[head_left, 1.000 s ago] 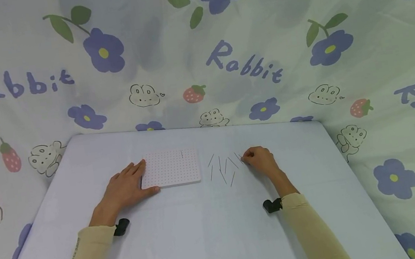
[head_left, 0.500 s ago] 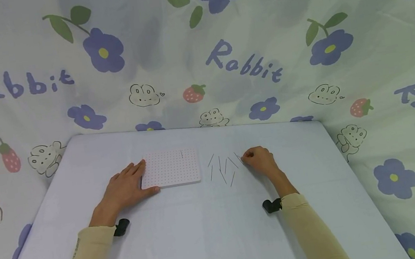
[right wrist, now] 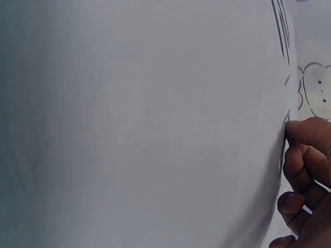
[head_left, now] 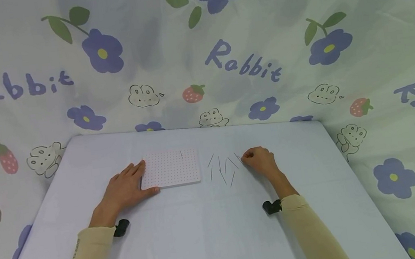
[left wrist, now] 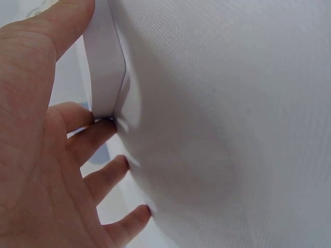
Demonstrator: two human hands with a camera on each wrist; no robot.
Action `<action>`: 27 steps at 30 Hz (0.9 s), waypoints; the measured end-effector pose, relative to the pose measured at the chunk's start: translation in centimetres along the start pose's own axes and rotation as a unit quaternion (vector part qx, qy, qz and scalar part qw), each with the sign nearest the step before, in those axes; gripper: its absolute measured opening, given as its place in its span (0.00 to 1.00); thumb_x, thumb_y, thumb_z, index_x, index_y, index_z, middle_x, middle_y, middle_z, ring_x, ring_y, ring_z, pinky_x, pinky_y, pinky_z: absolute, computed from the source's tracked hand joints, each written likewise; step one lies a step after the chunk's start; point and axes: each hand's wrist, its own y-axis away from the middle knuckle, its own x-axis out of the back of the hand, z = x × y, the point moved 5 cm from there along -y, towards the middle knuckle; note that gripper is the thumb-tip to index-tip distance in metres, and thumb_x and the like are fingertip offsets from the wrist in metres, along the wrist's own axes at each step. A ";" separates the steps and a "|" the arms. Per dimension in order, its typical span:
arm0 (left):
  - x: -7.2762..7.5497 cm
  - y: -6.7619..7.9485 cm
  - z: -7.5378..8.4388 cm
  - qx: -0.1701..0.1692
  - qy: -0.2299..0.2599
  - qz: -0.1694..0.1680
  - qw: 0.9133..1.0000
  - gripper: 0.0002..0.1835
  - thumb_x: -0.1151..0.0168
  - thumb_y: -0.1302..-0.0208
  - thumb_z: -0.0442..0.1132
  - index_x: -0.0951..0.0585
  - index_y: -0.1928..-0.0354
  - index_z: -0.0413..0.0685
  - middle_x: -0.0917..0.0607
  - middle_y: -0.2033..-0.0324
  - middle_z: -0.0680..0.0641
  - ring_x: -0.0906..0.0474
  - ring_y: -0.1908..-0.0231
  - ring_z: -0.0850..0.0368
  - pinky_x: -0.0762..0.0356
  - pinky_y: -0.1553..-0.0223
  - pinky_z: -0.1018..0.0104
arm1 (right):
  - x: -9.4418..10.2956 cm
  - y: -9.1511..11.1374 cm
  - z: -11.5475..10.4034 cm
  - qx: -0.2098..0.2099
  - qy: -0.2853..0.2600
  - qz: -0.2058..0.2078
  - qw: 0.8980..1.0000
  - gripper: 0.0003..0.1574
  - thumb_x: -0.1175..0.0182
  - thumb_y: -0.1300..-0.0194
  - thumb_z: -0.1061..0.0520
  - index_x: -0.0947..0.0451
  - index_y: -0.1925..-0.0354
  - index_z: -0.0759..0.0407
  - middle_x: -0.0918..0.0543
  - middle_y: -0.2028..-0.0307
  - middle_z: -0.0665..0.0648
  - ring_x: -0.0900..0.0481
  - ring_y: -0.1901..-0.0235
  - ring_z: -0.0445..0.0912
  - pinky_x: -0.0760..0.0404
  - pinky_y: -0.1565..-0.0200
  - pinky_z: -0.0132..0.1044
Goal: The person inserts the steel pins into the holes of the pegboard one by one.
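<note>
A white board (head_left: 171, 169) dotted with a grid of small holes lies flat on the table. My left hand (head_left: 124, 190) spans its near left corner, fingers spread and fairly straight at the left side, thumb along the front edge. In the left wrist view, fingertips touch the board's side wall (left wrist: 105, 62). A single thin dark needle (head_left: 181, 154) stands in the board towards its back right. Right of the board, my right hand (head_left: 260, 162) pinches a thin dark needle (right wrist: 283, 155) between thumb and forefinger, close over the cloth; its other fingers are curled.
Several loose needles (head_left: 220, 163) lie scattered between the board and my right hand. A white cloth covers the table (head_left: 205, 234). Behind it hangs a curtain (head_left: 166, 56) printed with flowers and rabbits. Each wrist wears a small black camera (head_left: 272, 206).
The right hand's fingertips shift very slightly at the needle. The left hand and the board stay in place.
</note>
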 end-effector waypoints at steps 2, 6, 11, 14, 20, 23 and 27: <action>0.0 0.0 0.0 0.000 0.001 0.000 1.000 0.60 0.38 0.42 0.73 0.46 0.22 0.37 0.38 0.26 0.32 0.47 0.26 0.31 0.45 0.34 0.26 | 0.0 -0.1 0.0 0.000 0.001 0.002 1.000 0.13 0.36 0.35 0.48 0.11 0.62 0.53 0.12 0.65 0.50 0.18 0.62 0.48 0.26 0.47 0.56; 0.0 0.1 0.0 0.000 -0.001 0.000 1.000 0.60 0.37 0.42 0.73 0.46 0.22 0.37 0.38 0.26 0.32 0.47 0.26 0.31 0.45 0.34 0.26 | -0.1 -0.1 0.0 0.001 0.004 0.004 1.000 0.12 0.36 0.36 0.49 0.11 0.62 0.53 0.12 0.65 0.50 0.17 0.60 0.50 0.29 0.44 0.59; 0.2 0.1 0.2 -0.002 -0.006 0.001 1.000 0.60 0.37 0.42 0.72 0.46 0.22 0.37 0.38 0.27 0.31 0.47 0.26 0.30 0.45 0.35 0.26 | 0.0 0.1 -0.5 0.005 0.016 0.006 1.000 0.11 0.36 0.36 0.50 0.11 0.63 0.53 0.12 0.66 0.50 0.18 0.62 0.50 0.28 0.47 0.58; 0.2 0.1 0.2 -0.002 -0.005 0.002 1.000 0.60 0.37 0.42 0.72 0.45 0.22 0.37 0.38 0.27 0.31 0.47 0.26 0.30 0.45 0.35 0.26 | 0.0 0.1 -0.6 0.007 0.025 0.007 1.000 0.10 0.36 0.37 0.51 0.11 0.64 0.53 0.12 0.68 0.50 0.19 0.64 0.49 0.27 0.49 0.57; 0.1 0.1 0.1 -0.001 -0.002 -0.002 1.000 0.60 0.37 0.42 0.72 0.46 0.22 0.37 0.38 0.27 0.31 0.47 0.26 0.30 0.45 0.34 0.26 | -0.1 0.1 -0.6 0.013 0.041 0.007 0.999 0.09 0.36 0.36 0.51 0.12 0.65 0.53 0.13 0.69 0.49 0.19 0.66 0.49 0.28 0.51 0.56; -0.1 0.1 0.0 -0.001 -0.003 -0.001 1.000 0.60 0.38 0.43 0.73 0.46 0.22 0.37 0.38 0.27 0.31 0.47 0.26 0.30 0.45 0.35 0.26 | -0.1 0.1 -0.5 0.014 0.045 0.011 0.999 0.09 0.36 0.36 0.51 0.12 0.66 0.52 0.13 0.70 0.49 0.19 0.67 0.49 0.28 0.53 0.55; -0.1 0.0 -0.2 -0.003 -0.005 0.007 1.000 0.61 0.38 0.44 0.74 0.45 0.22 0.37 0.37 0.27 0.32 0.46 0.27 0.30 0.44 0.35 0.27 | 0.1 0.1 -0.8 0.022 0.055 0.012 0.998 0.09 0.36 0.37 0.51 0.11 0.65 0.52 0.13 0.69 0.48 0.19 0.67 0.49 0.28 0.54 0.54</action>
